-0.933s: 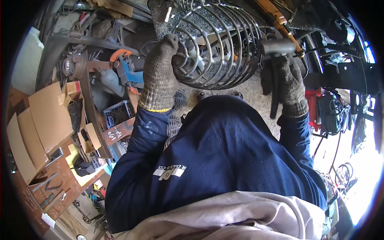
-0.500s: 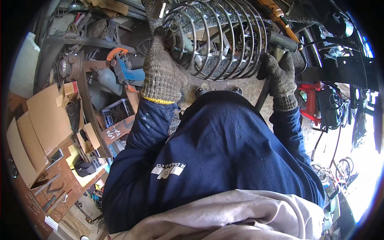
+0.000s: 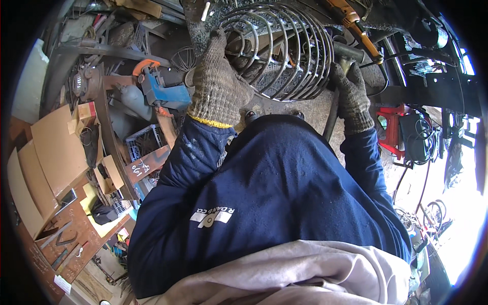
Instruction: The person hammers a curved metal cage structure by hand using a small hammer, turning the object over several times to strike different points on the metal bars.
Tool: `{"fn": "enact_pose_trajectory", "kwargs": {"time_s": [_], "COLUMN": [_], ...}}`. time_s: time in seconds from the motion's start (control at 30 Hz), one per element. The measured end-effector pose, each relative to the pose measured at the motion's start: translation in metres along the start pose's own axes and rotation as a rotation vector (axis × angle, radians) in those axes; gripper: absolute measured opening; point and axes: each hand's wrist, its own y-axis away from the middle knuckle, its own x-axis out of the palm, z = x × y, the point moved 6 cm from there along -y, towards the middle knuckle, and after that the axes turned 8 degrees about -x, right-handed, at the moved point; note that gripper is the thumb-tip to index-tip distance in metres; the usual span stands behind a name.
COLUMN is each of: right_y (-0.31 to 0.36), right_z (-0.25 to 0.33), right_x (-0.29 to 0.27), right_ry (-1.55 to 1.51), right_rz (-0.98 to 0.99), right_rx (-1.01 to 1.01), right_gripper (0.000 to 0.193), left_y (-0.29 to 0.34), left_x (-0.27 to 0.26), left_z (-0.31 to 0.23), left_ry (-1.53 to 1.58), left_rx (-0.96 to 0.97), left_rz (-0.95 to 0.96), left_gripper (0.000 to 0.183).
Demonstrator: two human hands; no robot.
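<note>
A round cage of bent metal rods, ringed with curved bars, lies on its side in front of me at the top of the view. My left hand, in a grey knitted work glove with a yellow cuff edge, is closed around the cage's narrower left end. At the wider right end, my right hand in a matching glove has its fingers on the outermost ring. The fingertips there are partly hidden behind the rods. Dark metal shows through the gaps between the bars.
An orange angle grinder lies at the back right, beside a metal pipe. On the left stand a blue machine, a grey gas cylinder and cardboard boxes. A red stand is on the right.
The cage has turned a little, its left end shifting right, and more of its open left side shows. My left hand has moved right with it; my right hand has shifted slightly left.
</note>
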Motion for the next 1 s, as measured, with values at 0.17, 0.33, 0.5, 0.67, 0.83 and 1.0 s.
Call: {"fn": "enact_pose_trajectory", "kwargs": {"time_s": [0.17,0.33,0.5,0.67,0.83,1.0], "right_y": [0.001,-0.004,-0.007,-0.01,-0.012,-0.02], "right_z": [0.0,-0.003,-0.008,-0.012,-0.017,-0.016], "right_x": [0.006,0.001,-0.002,-0.002,-0.004,-0.006], "right_ry": [-0.07,-0.046,-0.061,-0.137,-0.346,-0.43], "right_rz": [0.105,0.083,0.099,0.099,0.143,0.167], "right_rx": [0.065,0.05,0.027,0.016,0.0,-0.061], "right_gripper": [0.047,0.042,0.042,0.041,0.048,0.05], "left_y": [0.0,-0.013,-0.012,0.0,-0.004,-0.003], "left_x": [0.001,-0.01,-0.006,0.006,-0.004,-0.009], "left_z": [0.001,0.003,0.003,0.002,-0.001,-0.005], "left_ry": [-0.029,-0.079,-0.013,-0.038,-0.135,-0.725], "left_rx": [-0.046,-0.009,-0.104,-0.079,-0.029,0.324], "left_rz": [0.044,0.286,0.327,0.435,0.473,0.462], "left_gripper": [0.031,0.027,0.024,0.025,0.026,0.025]}}
